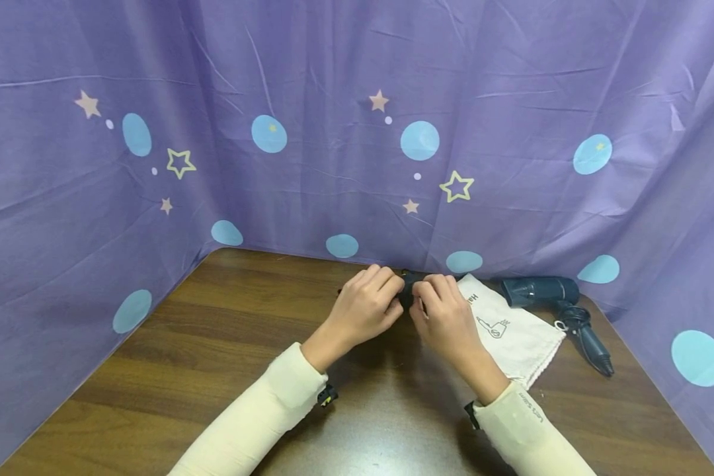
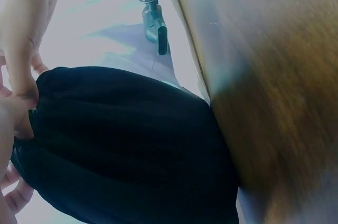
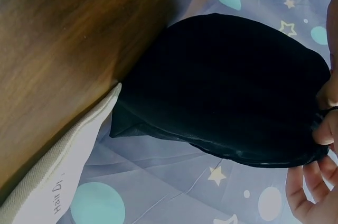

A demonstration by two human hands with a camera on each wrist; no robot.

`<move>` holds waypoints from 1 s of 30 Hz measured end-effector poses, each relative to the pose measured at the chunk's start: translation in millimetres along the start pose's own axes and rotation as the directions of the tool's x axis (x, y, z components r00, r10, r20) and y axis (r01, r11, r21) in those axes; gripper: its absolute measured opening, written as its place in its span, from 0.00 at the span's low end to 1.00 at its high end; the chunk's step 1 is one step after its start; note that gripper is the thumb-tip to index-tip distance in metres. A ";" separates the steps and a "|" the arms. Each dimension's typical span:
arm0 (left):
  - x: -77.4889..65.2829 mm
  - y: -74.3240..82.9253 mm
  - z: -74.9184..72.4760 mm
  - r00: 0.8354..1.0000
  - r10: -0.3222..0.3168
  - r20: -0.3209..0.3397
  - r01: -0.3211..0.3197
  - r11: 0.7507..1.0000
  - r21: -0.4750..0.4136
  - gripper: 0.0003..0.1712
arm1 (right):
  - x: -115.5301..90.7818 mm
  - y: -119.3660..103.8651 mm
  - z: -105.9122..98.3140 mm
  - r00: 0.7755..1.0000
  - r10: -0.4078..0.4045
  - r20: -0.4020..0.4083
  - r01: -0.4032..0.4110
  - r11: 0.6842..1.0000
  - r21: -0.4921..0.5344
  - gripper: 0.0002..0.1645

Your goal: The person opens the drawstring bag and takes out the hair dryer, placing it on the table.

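Observation:
A black cloth pouch point(image 3: 227, 92) stands at the back of the table, its mouth uppermost and gathered. My left hand point(image 1: 369, 296) pinches one side of that mouth, fingers curled. On the other side my right hand point(image 1: 449, 314) pinches it too, thumb against the fabric. In the head view the hands cover much of the pouch point(image 1: 409, 281); the wrist views show its full, rounded body. Both hands are close together at the top edge, with the thumbs near each other in the left wrist view.
A white cloth bag point(image 1: 523, 337) printed with a hair dryer drawing lies flat just right of my right hand. Beyond it rests a dark hair dryer point(image 1: 538, 291), its cord wrapped around the handle. A purple patterned curtain point(image 1: 345, 165) hangs behind the wooden table point(image 1: 214, 330).

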State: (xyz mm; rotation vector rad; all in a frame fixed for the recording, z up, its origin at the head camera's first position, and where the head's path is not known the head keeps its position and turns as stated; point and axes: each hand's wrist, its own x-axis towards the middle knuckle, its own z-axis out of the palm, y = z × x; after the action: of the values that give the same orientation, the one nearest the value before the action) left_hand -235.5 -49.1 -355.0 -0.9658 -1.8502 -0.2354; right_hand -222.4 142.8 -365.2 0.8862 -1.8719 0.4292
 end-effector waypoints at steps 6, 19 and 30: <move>0.4 -0.7 0.1 0.999 0.030 -0.023 -0.029 0.999 0.039 0.08 | -0.7 -1.4 1.8 0.999 0.033 0.014 -0.033 0.999 0.006 0.10; 1.1 0.7 -1.5 0.999 0.033 -0.042 -0.029 0.996 0.089 0.09 | -0.7 2.3 -1.7 1.000 0.010 0.010 -0.010 0.999 0.041 0.09; 1.6 -1.7 -4.9 0.999 0.017 -0.042 -0.014 0.998 0.065 0.06 | 4.0 16.4 -12.4 0.988 -0.086 0.131 0.060 0.979 0.196 0.08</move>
State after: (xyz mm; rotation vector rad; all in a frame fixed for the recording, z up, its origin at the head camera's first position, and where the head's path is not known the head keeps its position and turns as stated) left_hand -233.7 -52.1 -350.9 -0.9237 -1.7999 -0.1839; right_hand -227.7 160.1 -354.6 1.1357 -1.9403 0.5197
